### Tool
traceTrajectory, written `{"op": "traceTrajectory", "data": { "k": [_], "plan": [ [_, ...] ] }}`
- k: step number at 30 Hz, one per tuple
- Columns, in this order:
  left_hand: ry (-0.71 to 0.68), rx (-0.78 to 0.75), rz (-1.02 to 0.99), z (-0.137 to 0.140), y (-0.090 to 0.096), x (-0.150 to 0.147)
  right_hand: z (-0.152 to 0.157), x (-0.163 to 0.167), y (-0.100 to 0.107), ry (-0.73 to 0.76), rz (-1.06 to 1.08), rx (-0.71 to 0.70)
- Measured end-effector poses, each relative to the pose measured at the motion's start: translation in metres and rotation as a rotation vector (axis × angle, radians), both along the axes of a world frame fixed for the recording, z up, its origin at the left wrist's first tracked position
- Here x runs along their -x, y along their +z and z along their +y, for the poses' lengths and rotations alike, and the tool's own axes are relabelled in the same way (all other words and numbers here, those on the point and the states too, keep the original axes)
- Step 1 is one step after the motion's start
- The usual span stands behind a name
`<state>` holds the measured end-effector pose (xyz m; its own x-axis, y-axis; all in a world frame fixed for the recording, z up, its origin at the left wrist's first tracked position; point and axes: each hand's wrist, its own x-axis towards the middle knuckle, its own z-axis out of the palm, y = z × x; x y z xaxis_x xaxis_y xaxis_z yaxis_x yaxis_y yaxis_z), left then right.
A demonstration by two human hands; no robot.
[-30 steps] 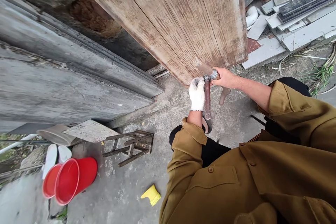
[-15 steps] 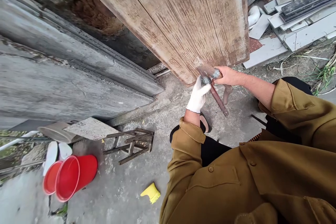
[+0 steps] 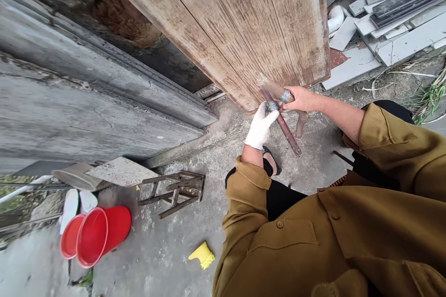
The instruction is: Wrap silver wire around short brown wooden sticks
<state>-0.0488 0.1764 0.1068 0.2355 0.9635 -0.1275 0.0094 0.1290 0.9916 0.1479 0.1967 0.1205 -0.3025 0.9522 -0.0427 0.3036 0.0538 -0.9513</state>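
Observation:
My left hand (image 3: 260, 125), in a white knit glove, is closed around a reddish-brown wooden stick (image 3: 289, 135) at a band of silvery wire (image 3: 272, 106). Close beside it, my bare right hand (image 3: 302, 99) grips a lighter wooden piece with its own wire winding (image 3: 285, 95). A short brown end (image 3: 301, 124) sticks out below my right hand. Whether these wooden parts are joined is hidden by my fingers. The far ends are pale and blurred against the weathered plank panel (image 3: 240, 23).
Red buckets (image 3: 120, 227) lie at the lower left near a wooden stool frame (image 3: 177, 190). A yellow glove (image 3: 202, 255) rests on the concrete floor (image 3: 167, 250). Stacked tiles and boards (image 3: 400, 32) are at the upper right. A grey slab wall (image 3: 87, 106) fills the left.
Both hands stay on the wooden pieces. My left hand has shifted slightly down and left, and the gap between the two wire windings looks a little wider.

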Motion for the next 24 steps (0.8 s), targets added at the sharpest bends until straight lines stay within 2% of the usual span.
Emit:
{"op": "traceTrajectory", "data": {
  "k": [3,8,14,19,24],
  "plan": [
    [-0.094,0.06,-0.065,0.003,-0.004,0.0,0.0,0.0,0.0,-0.01,-0.088,-0.004],
    [-0.039,0.139,-0.197,0.008,-0.013,-0.004,-0.002,0.0,0.001,-0.047,-0.258,-0.03],
    [0.163,0.219,-0.239,0.007,-0.024,-0.013,-0.024,0.014,0.008,-0.077,-0.367,-0.069],
    [0.298,0.119,-0.182,0.011,-0.042,-0.017,-0.036,0.023,0.007,-0.086,-0.543,-0.096],
    [0.536,0.029,-0.184,0.02,-0.061,-0.023,-0.041,0.021,0.009,-0.022,-0.791,-0.148]
  ]
}}
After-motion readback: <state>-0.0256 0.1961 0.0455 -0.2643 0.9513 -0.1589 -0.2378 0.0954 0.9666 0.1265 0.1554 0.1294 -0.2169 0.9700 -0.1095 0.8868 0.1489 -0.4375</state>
